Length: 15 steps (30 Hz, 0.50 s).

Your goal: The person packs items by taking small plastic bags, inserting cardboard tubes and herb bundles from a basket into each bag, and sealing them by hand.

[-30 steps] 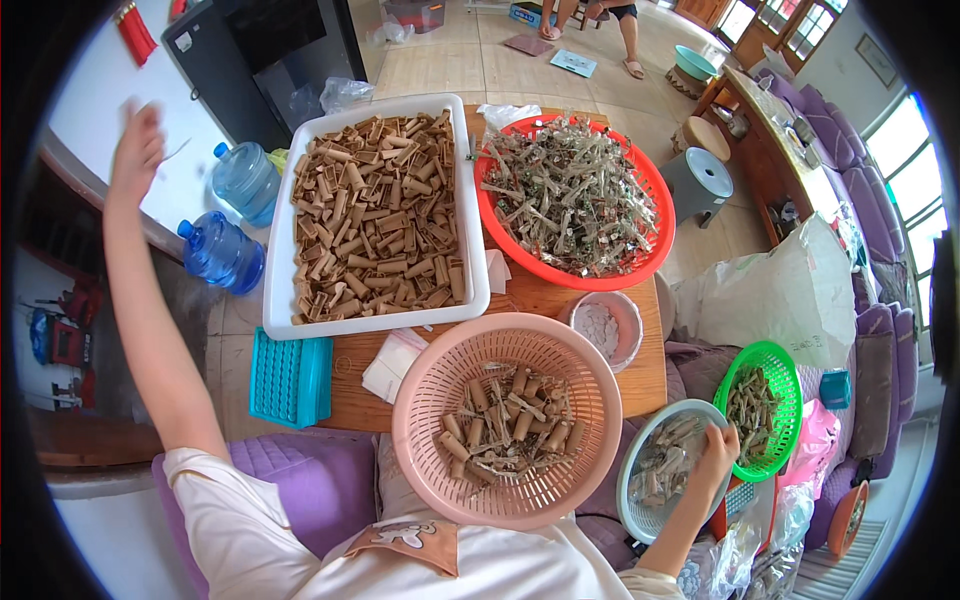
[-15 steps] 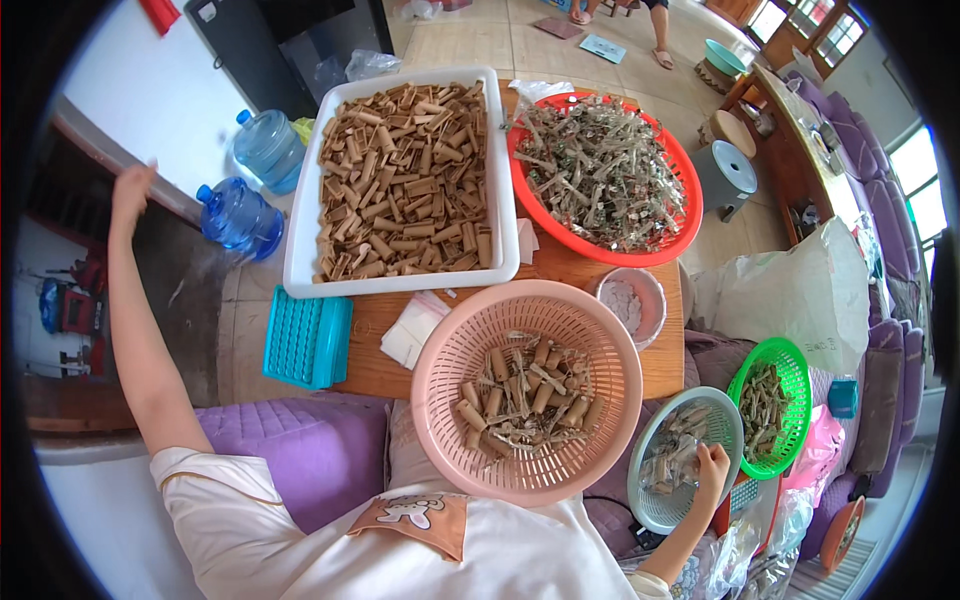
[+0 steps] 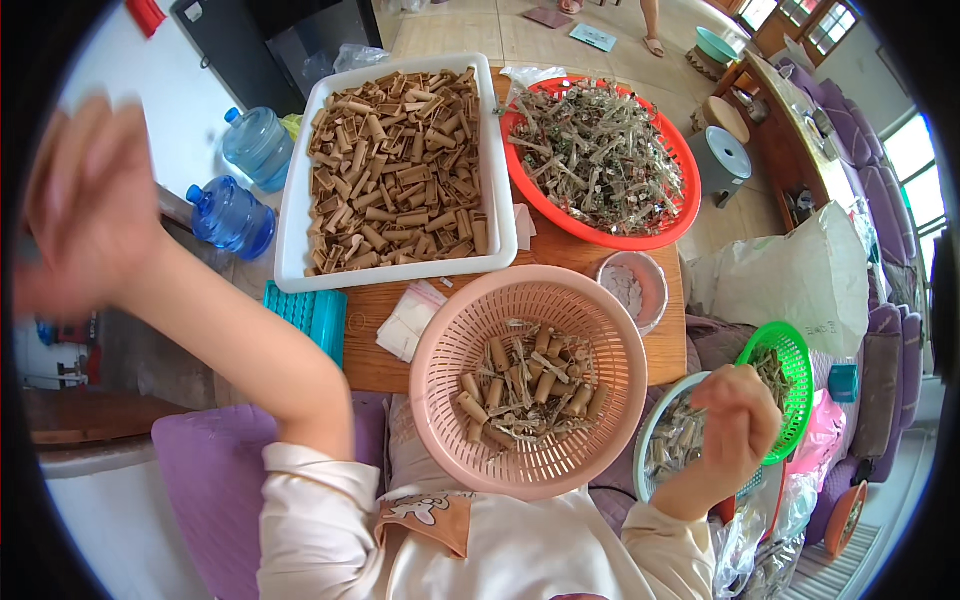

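Observation:
My left hand (image 3: 90, 210) is raised at the far left, near the camera. Motion smears its fingers, and nothing shows in it. Over the right side of a grey basket (image 3: 643, 462), my right hand (image 3: 738, 425) is lifted with its fingers curled in; what they hold, if anything, is hidden. Clear packets (image 3: 672, 440) lie in that basket. In front of my body, a pink basket (image 3: 432, 380) contains brown cardboard tubes (image 3: 545, 388) mixed with clear plastic strips (image 3: 520, 425). Neither hand touches this basket.
Behind stand a white tray (image 3: 507, 215) of brown tube pieces and a red basket (image 3: 690, 205) of clear strips. A pink tub (image 3: 655, 295), papers (image 3: 412, 320) and a turquoise crate (image 3: 325, 325) are nearby. A green basket (image 3: 802, 400) is at right; water jugs (image 3: 232, 218) stand left.
My left arm has bent inward, bringing that hand closer to the camera. My right hand has risen up from the grey basket. The view has shifted slightly.

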Tool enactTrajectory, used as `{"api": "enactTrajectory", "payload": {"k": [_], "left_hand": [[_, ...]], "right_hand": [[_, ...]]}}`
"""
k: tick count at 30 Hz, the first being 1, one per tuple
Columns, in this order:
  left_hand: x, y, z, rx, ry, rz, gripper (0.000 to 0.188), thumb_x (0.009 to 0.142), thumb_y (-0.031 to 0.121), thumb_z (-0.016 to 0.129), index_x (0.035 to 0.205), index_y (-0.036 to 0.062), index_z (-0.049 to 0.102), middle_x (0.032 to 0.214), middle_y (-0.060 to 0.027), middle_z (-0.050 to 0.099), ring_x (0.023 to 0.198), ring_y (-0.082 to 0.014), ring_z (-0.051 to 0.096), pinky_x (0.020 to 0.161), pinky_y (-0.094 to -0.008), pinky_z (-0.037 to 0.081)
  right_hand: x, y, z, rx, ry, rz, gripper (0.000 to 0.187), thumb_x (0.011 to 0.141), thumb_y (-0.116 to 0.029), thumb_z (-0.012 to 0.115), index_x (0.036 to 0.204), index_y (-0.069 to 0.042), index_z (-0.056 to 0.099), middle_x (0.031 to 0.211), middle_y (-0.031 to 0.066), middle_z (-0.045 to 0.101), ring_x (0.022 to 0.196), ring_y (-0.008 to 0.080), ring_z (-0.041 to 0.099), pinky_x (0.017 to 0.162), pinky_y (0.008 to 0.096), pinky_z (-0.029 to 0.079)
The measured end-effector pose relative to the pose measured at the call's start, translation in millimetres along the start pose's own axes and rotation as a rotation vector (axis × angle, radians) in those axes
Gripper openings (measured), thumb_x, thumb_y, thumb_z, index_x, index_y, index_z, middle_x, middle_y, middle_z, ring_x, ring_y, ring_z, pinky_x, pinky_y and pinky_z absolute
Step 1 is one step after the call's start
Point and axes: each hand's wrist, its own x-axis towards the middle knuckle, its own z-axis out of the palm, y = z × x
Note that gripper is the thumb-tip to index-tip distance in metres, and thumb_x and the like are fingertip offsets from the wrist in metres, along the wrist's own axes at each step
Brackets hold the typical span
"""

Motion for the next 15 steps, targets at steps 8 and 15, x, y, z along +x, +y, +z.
{"api": "enactTrajectory", "payload": {"k": [8, 15], "left_hand": [[-130, -66, 15, -0.592, -0.245, 0.13, 0.008, 0.074, 0.012, 0.061, 0.066, 0.0105, 0.061, 0.065, -0.0008, 0.062, 0.051, -0.0103, 0.054, 0.049, -0.0202, 0.041], [-216, -115, -24, -0.402, 0.253, -0.074, 0.036, 0.076, 0.046, 0.063, 0.069, 0.0144, 0.048, 0.061, 0.005, 0.046, 0.058, -0.0083, 0.04, 0.054, -0.0215, 0.032]], "right_hand": [[66, -112, 42, 0.816, -0.648, 0.554, 0.031, 0.09, -0.022, 0.047, 0.062, -0.011, 0.055, 0.078, 0.0068, 0.062, 0.067, 0.0072, 0.057, 0.055, 0.0147, 0.045], [65, -91, 50, 0.971, -0.766, 0.341, 0.03, 0.089, -0.016, 0.048, 0.06, -0.009, 0.051, 0.055, 0.0049, 0.053, 0.038, 0.0112, 0.044, 0.033, 0.0197, 0.036]]}}
